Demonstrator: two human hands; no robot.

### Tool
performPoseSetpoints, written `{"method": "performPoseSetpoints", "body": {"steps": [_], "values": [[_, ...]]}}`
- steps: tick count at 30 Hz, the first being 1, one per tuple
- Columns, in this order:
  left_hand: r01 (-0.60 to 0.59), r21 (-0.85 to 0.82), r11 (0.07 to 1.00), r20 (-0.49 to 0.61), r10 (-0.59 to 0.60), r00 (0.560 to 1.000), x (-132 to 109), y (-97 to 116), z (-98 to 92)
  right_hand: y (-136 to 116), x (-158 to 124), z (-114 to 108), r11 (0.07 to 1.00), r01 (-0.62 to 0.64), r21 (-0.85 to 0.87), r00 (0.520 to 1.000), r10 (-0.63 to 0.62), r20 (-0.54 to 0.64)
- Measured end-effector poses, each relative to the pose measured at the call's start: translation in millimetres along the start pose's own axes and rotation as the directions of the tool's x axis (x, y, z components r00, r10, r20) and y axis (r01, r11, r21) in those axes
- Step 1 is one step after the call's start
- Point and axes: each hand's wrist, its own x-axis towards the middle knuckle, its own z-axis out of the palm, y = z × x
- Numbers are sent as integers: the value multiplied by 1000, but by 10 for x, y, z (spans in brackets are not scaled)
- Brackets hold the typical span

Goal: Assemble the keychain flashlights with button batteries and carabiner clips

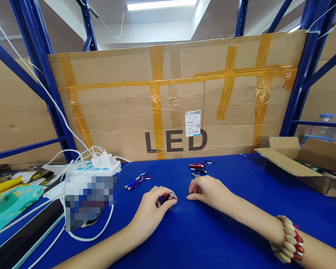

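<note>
My left hand point(152, 207) rests on the blue table point(212, 231), its fingers curled round a small red keychain flashlight point(169, 195) with a silver tip. My right hand point(205, 190) lies just to the right of it, fingers curled down against the table; whether anything is under them is hidden. A bead bracelet point(288, 239) is on my right wrist. Beyond the hands lie two blue and purple flashlights point(136, 182) to the left. A red and a black flashlight point(197, 167) with a small ring sit farther back.
A taped cardboard sheet point(173, 97) marked LED stands along the back. An open cardboard box point(308, 164) sits at right, with a water bottle point(320, 129) behind it. At left are a white power strip point(96, 166) with chargers and cables, a blurred patch and packaging. Blue shelf posts frame both sides.
</note>
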Motion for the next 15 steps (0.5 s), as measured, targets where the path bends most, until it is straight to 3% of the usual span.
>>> {"method": "performPoseSetpoints", "body": {"steps": [5,15], "values": [[6,3,1000,15,-6,1000,0,-10,5,-11,-26,-20,998,-53,-31,999,53,-15],[20,8,1000,14,-20,1000,4,-10,13,36,3,43,997,2,74,998,-6,58]]}}
